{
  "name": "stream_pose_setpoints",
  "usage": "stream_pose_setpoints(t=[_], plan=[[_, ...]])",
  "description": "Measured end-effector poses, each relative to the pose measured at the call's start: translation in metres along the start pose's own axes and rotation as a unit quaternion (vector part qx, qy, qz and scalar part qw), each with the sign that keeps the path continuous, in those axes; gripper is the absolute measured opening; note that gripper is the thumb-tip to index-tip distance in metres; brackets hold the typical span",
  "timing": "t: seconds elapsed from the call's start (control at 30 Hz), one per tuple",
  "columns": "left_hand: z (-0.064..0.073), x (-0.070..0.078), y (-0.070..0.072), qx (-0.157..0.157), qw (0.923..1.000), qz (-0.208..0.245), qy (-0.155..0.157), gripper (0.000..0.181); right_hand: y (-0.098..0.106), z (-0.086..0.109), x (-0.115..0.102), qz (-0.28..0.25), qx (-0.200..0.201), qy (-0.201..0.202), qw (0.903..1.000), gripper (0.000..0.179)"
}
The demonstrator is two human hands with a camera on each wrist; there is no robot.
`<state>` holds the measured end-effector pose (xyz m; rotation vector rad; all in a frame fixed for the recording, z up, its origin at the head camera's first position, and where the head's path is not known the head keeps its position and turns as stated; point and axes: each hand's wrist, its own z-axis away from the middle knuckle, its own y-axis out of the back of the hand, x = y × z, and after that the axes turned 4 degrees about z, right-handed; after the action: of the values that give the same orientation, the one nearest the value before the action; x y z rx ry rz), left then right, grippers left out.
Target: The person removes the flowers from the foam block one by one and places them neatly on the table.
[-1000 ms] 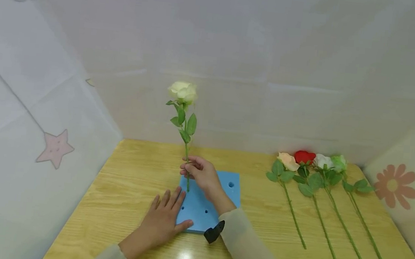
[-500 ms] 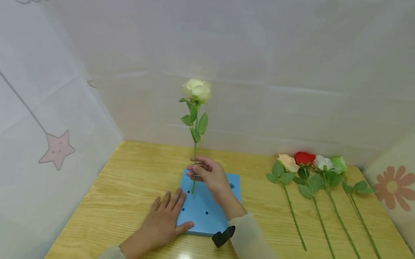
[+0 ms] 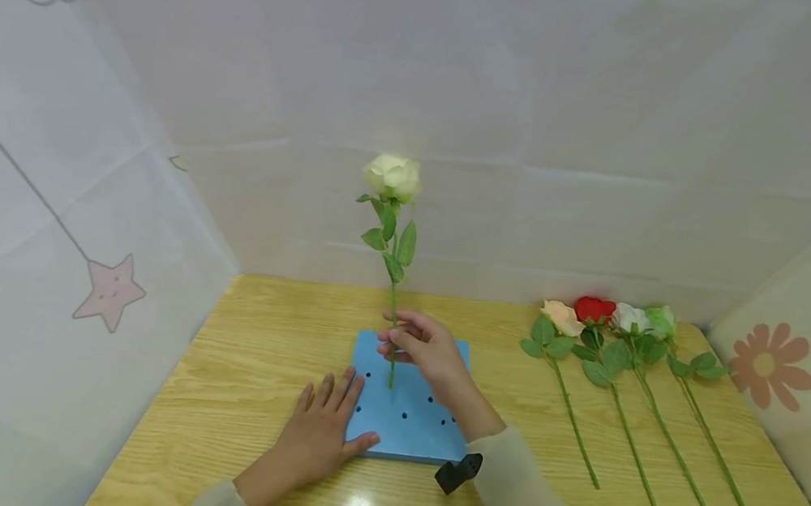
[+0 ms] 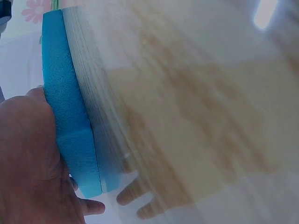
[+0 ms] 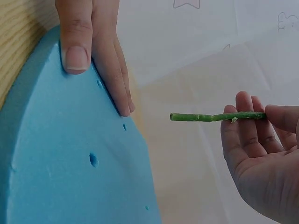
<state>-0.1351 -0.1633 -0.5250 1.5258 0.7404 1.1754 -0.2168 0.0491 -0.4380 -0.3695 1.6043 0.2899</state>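
My right hand [image 3: 432, 359] pinches the green stem of a cream-white rose [image 3: 393, 178] between thumb and fingers, holding it nearly upright over a blue foam block [image 3: 373, 433]. In the right wrist view the cut end of the stem [image 5: 191, 117] is apart from the foam. Several small dark holes show in the block's top. My left hand [image 3: 315, 433] lies with spread, straight fingers at the block's left edge, its thumb along the front corner. The left wrist view shows that hand against the side of the foam block [image 4: 70, 98].
On the wooden table [image 3: 258, 337] at the right lie a peach rose [image 3: 564, 318], a red rose [image 3: 594, 309], a white rose [image 3: 630, 317] and a pale green rose [image 3: 660, 321], stems towards me. A printed cloth [image 3: 461, 128] hangs behind and at both sides.
My right hand has carried the cream-white rose to the right over the foam block, and its stem has become more upright. The left hand has stayed in place.
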Motion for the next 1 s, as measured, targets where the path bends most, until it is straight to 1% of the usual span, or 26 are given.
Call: stream_pose_setpoints(t=[0.27,0.43,0.77,1.0], plan=[[-0.001,0.000,0.000,-0.011,0.9998,-0.016,0.012,0.096,0.013,0.012,0.002,-0.003,-0.006,0.001,1.0000,0.039],[-0.001,0.000,0.000,-0.009,0.9997,-0.017,0.014,0.097,0.024,0.022,0.004,0.001,-0.002,-0.004,1.0000,0.042],[-0.001,-0.001,0.000,-0.005,0.9999,-0.011,0.012,0.097,0.041,0.041,0.004,0.021,0.008,-0.017,0.9996,0.039],[0.000,-0.002,-0.001,-0.001,0.9999,-0.010,0.006,0.096,0.054,0.055,0.004,0.031,0.014,-0.019,0.9992,0.043]])
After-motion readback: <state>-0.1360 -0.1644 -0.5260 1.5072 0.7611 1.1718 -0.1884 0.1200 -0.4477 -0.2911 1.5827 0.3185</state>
